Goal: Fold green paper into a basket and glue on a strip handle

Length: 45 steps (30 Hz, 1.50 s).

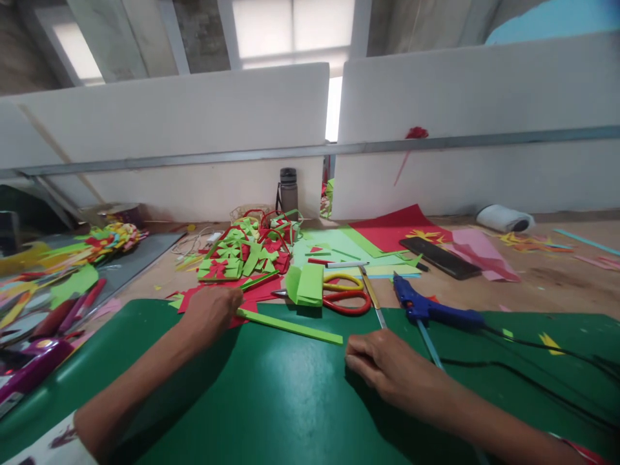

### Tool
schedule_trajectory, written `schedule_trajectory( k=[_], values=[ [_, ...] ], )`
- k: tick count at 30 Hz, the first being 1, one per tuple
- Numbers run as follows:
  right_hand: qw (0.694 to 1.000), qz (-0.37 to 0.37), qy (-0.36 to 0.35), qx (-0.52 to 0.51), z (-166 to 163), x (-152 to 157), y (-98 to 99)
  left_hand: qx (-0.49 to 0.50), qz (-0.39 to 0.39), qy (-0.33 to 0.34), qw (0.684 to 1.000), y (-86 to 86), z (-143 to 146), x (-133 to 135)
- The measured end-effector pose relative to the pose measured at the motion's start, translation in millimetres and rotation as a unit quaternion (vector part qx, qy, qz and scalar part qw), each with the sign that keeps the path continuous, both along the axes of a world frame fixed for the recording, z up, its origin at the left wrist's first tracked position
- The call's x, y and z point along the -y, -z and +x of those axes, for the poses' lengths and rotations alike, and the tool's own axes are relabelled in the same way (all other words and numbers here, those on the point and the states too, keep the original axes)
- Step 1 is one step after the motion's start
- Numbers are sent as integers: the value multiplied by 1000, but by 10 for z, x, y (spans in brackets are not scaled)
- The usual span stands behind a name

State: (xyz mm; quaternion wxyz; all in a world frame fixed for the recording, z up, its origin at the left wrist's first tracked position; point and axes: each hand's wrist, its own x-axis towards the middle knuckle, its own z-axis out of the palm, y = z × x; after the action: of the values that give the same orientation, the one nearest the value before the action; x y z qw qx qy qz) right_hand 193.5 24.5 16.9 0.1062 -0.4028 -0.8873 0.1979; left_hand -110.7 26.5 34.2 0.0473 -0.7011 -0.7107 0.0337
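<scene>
My left hand [213, 307] is closed at the left of the green mat, its fingers round the end of a light green paper strip [295, 328]. The strip reaches right toward my right hand. A narrower red-and-green strip [260, 281] also sticks out by the left hand, over red paper [259, 296]. My right hand [378, 363] is closed on the mat just past the strip's far end; whatever its fingers hold is hidden. Near it lie a slim yellow-handled tool [372, 289] and a blue glue gun [431, 309]. Beyond the strip, folded green paper [310, 285] covers part of the red-and-yellow scissors [346, 301].
A heap of red and green paper pieces [247, 248] stands behind the left hand. Further back is a dark bottle [289, 190]. At right lie a black phone [440, 257], a white roll [504, 218] and the glue gun's cable [513, 369]. Coloured papers crowd the left side.
</scene>
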Motion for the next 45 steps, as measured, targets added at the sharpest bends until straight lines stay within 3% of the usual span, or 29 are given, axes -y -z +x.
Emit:
schedule_trajectory(
  k=[3, 5, 6, 8, 10, 12, 13, 16, 19, 27, 33, 35, 39, 41, 45],
  values=[
    [1000, -11, 1, -8, -1, -1, -22, 10, 48, -1, 999, -46, 35, 19],
    [999, -16, 10, -27, -7, -36, -70, 105, 93, 1, 990, -87, 131, 59],
    [999, -14, 22, -45, -11, -74, -100, 198, 110, 3, 974, -102, 206, 86],
    [994, -7, 45, -98, -26, -206, -155, 445, 39, 7, 895, -108, 393, 143],
    [987, -5, 43, -157, -54, -408, -190, 627, -59, -5, 776, -72, 591, 186],
    [982, -13, 50, -182, -105, -655, -196, 732, -123, -25, 670, -7, 753, 194],
    [982, -11, 59, -180, -138, -782, -191, 762, -141, -30, 631, 30, 813, 186],
    [983, -12, 68, -170, -252, -1115, -161, 804, -166, -55, 568, 130, 914, 129],
    [983, -43, 62, -166, -355, -1322, -125, 813, -171, -70, 552, 205, 943, 71],
    [963, -134, 60, -224, -413, -1325, -52, 808, -161, -79, 561, 285, 934, 39],
    [936, -138, 56, -318, -281, -1002, -117, 776, -146, -64, 610, 254, 913, 103],
    [928, -139, 55, -341, -233, -861, -140, 740, -128, -44, 659, 246, 890, 141],
    [920, -148, 47, -361, -178, -561, -167, 578, -39, 48, 814, 204, 809, 239],
    [919, -136, 44, -367, -179, -430, -177, 473, 18, 88, 877, 163, 768, 293],
    [928, -111, 29, -355, -217, -252, -199, 252, 90, 101, 958, 82, 735, 386]
  ],
)
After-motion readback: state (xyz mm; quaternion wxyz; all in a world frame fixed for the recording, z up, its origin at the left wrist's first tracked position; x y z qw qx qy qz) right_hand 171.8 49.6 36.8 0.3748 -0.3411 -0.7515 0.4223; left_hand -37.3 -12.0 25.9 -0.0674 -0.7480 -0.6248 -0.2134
